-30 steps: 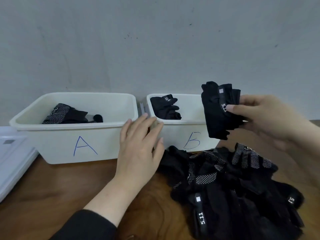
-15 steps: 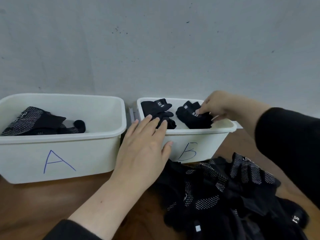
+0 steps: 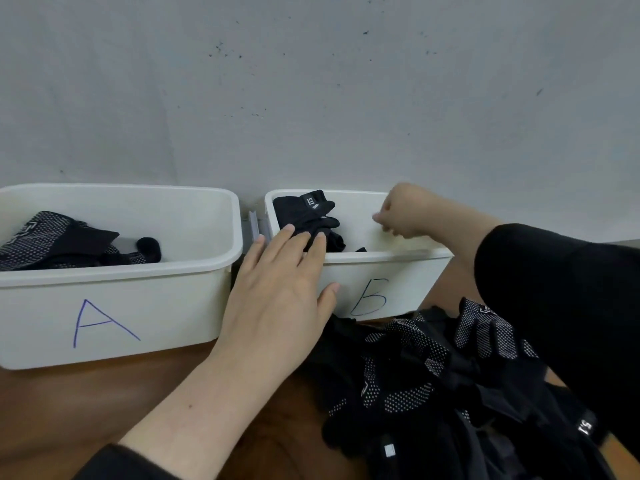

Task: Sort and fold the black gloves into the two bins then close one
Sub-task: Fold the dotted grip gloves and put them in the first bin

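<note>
Left bin: handwritten blue letter "A" on the front wall. Right bin: handwritten letter "B" on the front wall. Glove inside the right bin: white "5.11" tag, seen rotated. Glove at the pile's right edge: white tag, partly legible, "5.1".

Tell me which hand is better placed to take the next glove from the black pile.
Probably the left hand: it is open beside the pile of black gloves, while the right hand is over white plastic bin B.
</note>
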`<state>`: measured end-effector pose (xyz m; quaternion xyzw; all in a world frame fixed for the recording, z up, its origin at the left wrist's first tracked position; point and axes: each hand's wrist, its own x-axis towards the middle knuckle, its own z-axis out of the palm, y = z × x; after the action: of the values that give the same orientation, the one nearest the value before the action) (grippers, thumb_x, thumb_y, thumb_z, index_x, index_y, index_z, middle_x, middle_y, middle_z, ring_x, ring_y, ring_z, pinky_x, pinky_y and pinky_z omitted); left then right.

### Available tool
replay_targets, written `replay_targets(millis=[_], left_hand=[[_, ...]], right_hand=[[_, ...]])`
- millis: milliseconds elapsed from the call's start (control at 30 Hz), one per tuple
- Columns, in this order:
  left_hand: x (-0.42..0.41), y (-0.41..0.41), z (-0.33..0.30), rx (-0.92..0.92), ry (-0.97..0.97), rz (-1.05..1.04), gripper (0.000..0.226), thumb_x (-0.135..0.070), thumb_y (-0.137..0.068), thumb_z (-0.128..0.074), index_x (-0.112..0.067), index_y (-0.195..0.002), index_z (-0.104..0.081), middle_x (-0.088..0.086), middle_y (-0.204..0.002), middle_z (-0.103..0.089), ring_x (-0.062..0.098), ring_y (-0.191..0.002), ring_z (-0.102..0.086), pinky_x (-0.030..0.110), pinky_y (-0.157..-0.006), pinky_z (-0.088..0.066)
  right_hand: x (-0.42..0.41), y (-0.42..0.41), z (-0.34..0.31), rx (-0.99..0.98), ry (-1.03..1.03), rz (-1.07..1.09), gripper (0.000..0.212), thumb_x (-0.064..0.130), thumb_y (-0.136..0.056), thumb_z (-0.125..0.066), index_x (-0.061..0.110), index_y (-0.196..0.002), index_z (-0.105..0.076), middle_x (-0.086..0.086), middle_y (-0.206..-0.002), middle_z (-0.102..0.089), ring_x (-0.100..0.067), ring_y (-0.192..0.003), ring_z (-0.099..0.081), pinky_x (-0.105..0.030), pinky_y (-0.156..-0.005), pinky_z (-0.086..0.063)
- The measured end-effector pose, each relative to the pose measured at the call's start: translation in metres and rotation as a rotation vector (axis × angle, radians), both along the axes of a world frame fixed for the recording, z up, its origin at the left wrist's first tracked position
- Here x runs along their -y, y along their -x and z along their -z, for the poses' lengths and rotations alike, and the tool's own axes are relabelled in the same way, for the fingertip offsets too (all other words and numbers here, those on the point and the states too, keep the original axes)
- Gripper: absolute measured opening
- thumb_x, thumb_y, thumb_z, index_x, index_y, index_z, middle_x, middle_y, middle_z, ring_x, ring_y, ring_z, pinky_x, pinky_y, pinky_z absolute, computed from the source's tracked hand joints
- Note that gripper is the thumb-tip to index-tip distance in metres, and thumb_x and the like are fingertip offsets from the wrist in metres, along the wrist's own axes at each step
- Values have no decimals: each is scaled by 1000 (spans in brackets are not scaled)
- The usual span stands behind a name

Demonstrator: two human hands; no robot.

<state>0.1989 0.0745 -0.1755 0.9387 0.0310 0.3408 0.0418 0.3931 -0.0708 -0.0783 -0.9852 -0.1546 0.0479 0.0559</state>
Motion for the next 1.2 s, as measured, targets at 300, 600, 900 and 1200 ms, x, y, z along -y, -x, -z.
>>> replay_targets(millis=[300, 600, 900, 1200], left_hand=[[33, 20, 8, 136, 140, 249, 41, -29, -102, -45, -10, -135, -61, 7, -148, -53, 22, -146, -38, 44, -124, -20], [67, 85, 39, -95, 550, 485, 55, -55, -99, -39, -28, -145, -53, -22, -146, -47, -5, -140, -37, 20, -117, -29], [83, 118, 51, -274, 512, 377, 58, -63, -98, -39, -34, -147, -49, -22, -156, -36, -8, -144, -27, 24, -120, -24], [82, 155, 51, -191, 650, 284, 48, -47, -101, -46, -32, -147, -49, -23, -150, -44, -10, -142, -32, 17, -119, -25]], right_hand=[[57, 147, -16, 246, -573, -201, 26, 43, -99, -58, 25, -91, -74, 2, -86, -74, -15, -71, -63, -26, -64, -47], [125, 256, 88, 42, -604, -282, 59, 62, -87, -56, 43, -142, -52, 36, -142, -45, 20, -133, -34, -5, -109, -26], [111, 251, 129, 232, -836, -159, 13, 19, -96, -67, 19, -107, -73, 13, -109, -62, 0, -105, -56, -3, -91, -36], [110, 262, 82, 183, -1312, -83, 15, 20, -101, -62, 31, -97, -70, 15, -95, -74, -2, -95, -69, -26, -88, -56]])
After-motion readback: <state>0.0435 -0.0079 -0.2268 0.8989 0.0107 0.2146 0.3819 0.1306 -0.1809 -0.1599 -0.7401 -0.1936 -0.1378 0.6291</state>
